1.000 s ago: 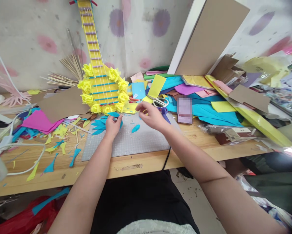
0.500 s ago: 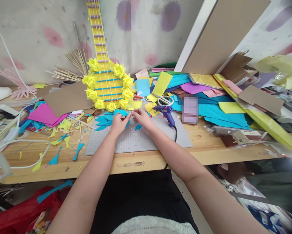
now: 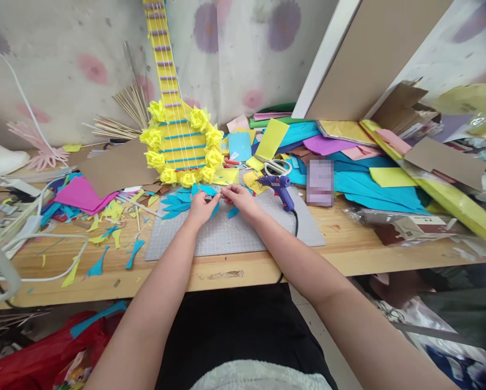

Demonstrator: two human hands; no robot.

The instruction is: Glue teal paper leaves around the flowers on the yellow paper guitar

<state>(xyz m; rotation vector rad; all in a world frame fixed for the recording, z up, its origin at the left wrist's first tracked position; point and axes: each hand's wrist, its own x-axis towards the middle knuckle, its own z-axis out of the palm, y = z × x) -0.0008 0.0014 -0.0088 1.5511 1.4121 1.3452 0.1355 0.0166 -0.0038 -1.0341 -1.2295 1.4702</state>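
Note:
My left hand is closed in a pinch on a blue paper petal piece, which shows above and below the fingers. Close beside it, my right hand has its thumb and fingers pressed together at the same spot; what lies between these fingertips is too small to make out. A pile of blue paper petals lies to the left on the grey cutting mat. One more blue petal rests under my right hand. A purple glue gun stands on the mat just to the right.
A yellow paper guitar with yellow flowers leans on the wall behind. White-handled scissors lie behind the glue gun. Coloured paper sheets crowd the right side; paper scraps and a white cable the left. The table's front edge is near.
The view has shifted slightly, so the table sits a little further right. My hands stay together over the mat, with the right fingertips now drawn closer to the left ones.

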